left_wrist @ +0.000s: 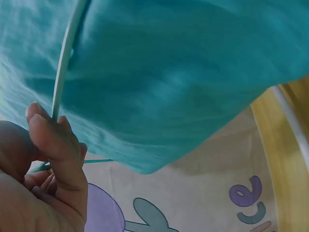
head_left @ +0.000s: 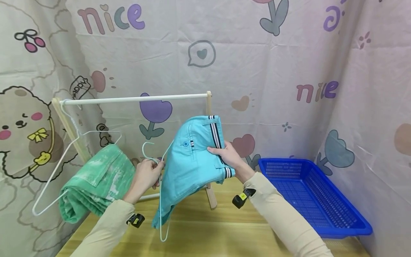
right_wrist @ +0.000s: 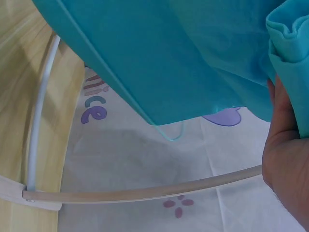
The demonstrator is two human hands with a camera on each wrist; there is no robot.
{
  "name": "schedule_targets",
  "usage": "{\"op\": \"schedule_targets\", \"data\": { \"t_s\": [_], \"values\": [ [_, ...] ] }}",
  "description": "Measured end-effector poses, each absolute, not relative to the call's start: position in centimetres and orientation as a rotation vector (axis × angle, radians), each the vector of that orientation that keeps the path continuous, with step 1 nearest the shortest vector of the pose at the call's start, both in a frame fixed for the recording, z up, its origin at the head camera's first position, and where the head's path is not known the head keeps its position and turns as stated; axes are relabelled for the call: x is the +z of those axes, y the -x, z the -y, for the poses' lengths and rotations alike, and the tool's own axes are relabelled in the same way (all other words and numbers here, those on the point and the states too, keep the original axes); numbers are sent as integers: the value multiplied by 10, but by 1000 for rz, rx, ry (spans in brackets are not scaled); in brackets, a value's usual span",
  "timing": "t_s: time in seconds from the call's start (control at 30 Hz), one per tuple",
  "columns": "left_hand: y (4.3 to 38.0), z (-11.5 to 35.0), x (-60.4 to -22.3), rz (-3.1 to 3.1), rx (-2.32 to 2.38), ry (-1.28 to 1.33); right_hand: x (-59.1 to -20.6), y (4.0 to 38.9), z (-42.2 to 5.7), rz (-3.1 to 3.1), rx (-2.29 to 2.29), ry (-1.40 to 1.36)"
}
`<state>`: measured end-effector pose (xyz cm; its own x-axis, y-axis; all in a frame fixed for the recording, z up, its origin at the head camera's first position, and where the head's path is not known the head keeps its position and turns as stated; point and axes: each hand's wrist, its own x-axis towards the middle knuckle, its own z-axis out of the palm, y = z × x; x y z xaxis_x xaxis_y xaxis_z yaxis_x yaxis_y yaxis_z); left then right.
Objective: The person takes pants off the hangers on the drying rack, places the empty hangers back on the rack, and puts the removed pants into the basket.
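Turquoise pants (head_left: 196, 150) with a striped waistband hang folded between my two hands. My right hand (head_left: 229, 155) grips them at the waistband, thumb on top. In the right wrist view the right hand (right_wrist: 289, 150) is partly covered by the fabric. My left hand (head_left: 147, 175) pinches a pale mint clothes hanger (head_left: 161, 210) just below its hook. The hanger runs alongside the pants, and the cloth hides part of its frame. In the left wrist view the left hand's fingers (left_wrist: 53, 145) curl round the hanger wire (left_wrist: 63, 67), with the turquoise cloth close behind.
A drying rack with a white rail (head_left: 138, 98) stands behind on the wooden table (head_left: 205, 235). From its left end hangs a white hanger (head_left: 52, 178) carrying a folded green garment (head_left: 99, 178). A blue plastic basket (head_left: 314, 192) sits at right. A printed curtain (head_left: 237, 64) surrounds everything.
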<state>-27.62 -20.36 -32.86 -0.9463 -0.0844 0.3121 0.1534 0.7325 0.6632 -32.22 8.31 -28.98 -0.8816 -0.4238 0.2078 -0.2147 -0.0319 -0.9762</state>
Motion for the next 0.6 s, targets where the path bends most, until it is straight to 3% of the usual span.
{"op": "schedule_targets", "data": {
  "t_s": [0.6],
  "values": [
    [282,204,-339,2623,-1037,92,-250,315,-107,-2144,-1997,737]
  ]
}}
